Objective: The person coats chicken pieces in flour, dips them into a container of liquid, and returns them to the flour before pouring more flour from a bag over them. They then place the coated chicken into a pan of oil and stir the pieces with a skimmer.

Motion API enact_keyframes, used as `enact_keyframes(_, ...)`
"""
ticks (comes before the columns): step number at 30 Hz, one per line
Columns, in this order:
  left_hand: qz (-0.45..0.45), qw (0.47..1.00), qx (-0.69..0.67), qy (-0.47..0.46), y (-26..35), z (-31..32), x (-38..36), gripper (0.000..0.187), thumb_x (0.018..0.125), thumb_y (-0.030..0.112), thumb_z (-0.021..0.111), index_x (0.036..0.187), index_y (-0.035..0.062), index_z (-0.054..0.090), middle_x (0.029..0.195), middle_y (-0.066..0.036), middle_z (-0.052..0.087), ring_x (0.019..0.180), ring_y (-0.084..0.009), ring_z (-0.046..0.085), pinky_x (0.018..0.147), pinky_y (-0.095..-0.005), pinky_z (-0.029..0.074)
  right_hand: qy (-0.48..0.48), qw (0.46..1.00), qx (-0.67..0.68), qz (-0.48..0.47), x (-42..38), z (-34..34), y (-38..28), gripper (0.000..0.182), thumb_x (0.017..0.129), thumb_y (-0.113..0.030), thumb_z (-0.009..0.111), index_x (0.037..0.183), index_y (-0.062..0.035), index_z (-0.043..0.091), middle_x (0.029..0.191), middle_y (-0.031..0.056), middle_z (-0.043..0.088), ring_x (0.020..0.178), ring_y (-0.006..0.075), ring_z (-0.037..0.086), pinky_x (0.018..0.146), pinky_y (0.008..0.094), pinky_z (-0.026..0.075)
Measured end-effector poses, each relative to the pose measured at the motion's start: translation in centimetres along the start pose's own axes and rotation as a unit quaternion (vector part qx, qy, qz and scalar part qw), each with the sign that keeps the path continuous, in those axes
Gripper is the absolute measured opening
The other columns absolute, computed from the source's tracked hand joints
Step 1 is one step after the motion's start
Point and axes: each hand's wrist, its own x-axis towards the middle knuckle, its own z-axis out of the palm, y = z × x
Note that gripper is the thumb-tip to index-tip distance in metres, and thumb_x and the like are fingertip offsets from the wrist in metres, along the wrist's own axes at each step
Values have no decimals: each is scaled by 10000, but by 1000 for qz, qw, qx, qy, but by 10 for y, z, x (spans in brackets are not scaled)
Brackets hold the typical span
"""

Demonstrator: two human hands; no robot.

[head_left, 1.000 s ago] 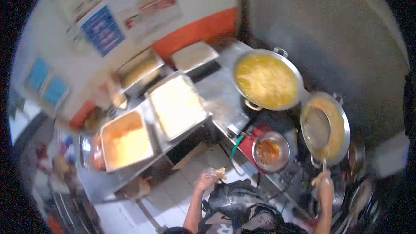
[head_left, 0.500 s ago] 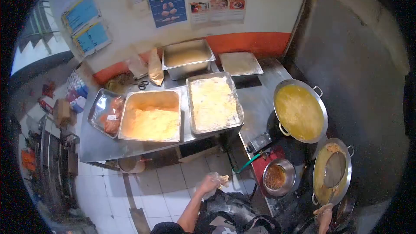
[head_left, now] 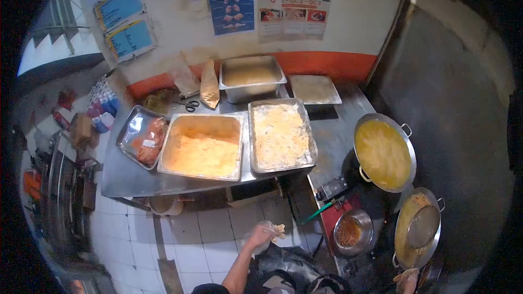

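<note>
My left hand (head_left: 261,234), in a clear plastic glove, is closed around a pale, batter-coated piece (head_left: 278,231) above the tiled floor, in front of my dark apron. At the bottom right my right hand (head_left: 406,280) grips the handle of a round mesh strainer (head_left: 424,227). The strainer's bowl lies over the lower pan of oil (head_left: 404,246), where some browned food shows near the far rim. Left of that pan stands a steel bowl (head_left: 368,234) with brown crumbs in it.
A larger pan of bubbling oil (head_left: 383,152) sits behind. On the steel table (head_left: 122,182) are a tray of orange flour (head_left: 201,176), a tray of whitish flour (head_left: 282,169), a deep steel container (head_left: 251,93), a bagged-meat tray (head_left: 126,136) and scissors (head_left: 190,105). A green hose (head_left: 317,212) hangs nearby.
The camera view has shifted, so the table and wall sit lower and further right. My right hand and the strainer appear slightly lower; both hands keep their holds.
</note>
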Motion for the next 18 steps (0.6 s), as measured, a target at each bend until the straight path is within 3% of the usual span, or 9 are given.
enact_keyframes(3, 42, 999, -3, 16, -4, -9, -5, 148, 846, 133, 686, 925, 8, 669, 865, -97, 682, 794, -168, 643, 680, -346, 527, -9, 993, 105, -45, -3, -20, 79, 151, 924, -299, 564, 931, -238, 702, 820, -13, 660, 734, 163, 613, 607, 363, 474)
enact_keyframes(4, 43, 999, -5, 18, -9, -10, -5, 148, 846, 133, 686, 925, 8, 669, 865, -97, 682, 794, -168, 643, 680, -346, 527, -48, 926, 366, 77, 1, -12, 66, 160, 929, -288, 560, 906, -211, 698, 806, -4, 657, 714, 172, 609, 599, 364, 472)
enact_keyframes(6, 88, 995, -11, 43, -22, -16, -5, 149, 852, 140, 681, 934, 17, 676, 867, -100, 690, 799, -173, 642, 698, -350, 527, -108, 555, 773, 288, 8, 5, 20, 196, 940, -267, 552, 855, -156, 688, 777, 14, 652, 674, 190, 600, 583, 365, 469)
enact_keyframes(8, 54, 998, -24, 38, -23, -20, -5, 156, 851, 147, 683, 936, 16, 677, 866, -105, 693, 802, -176, 643, 708, -349, 528, -130, -11, 909, 397, 10, 15, -6, 247, 951, -246, 543, 805, -101, 679, 749, 32, 646, 633, 208, 592, 568, 366, 465)
enact_keyframes(11, 31, 998, -41, 34, -35, -27, -4, 159, 850, 148, 677, 934, 13, 677, 863, -118, 697, 805, -184, 648, 723, -354, 528, -207, 138, 906, 342, -15, -61, 215, 251, 954, -190, 524, 797, -39, 648, 742, 66, 647, 627, 240, 585, 579, 379, 477)
enact_keyframes(14, 19, 996, -65, 60, -14, -38, -12, 142, 851, 134, 659, 920, 11, 678, 857, -131, 696, 803, -193, 658, 725, -366, 526, 46, 142, 939, 310, 0, -2, 48, 309, 992, -199, 468, 797, -56, 660, 697, 60, 618, 587, 201, 552, 554, 353, 466)
enact_keyframes(15, -2, 993, -85, 81, -5, -42, -16, 132, 851, 124, 648, 909, 10, 679, 854, -137, 694, 803, -197, 662, 722, -374, 524, 47, 145, 939, 309, -1, -12, 70, 309, 992, -199, 468, 797, -56, 660, 697, 60, 618, 587, 201, 552, 554, 353, 466)
enact_keyframes(17, -22, 995, -49, 82, -13, -49, -15, 138, 866, 131, 641, 917, 9, 683, 871, -141, 700, 823, -198, 669, 731, -374, 525, -117, -103, 939, 306, -11, -60, 184, 351, 1036, -254, 426, 861, -63, 662, 683, 42, 582, 550, 137, 498, 504, 319, 426)
enact_keyframes(18, -41, 996, -8, 81, -16, -56, -15, 145, 882, 137, 634, 925, 8, 686, 888, -145, 707, 844, -200, 675, 740, -373, 526, -117, -101, 939, 307, -9, -61, 185, 351, 1036, -254, 426, 861, -63, 662, 683, 42, 582, 550, 137, 498, 504, 319, 426)
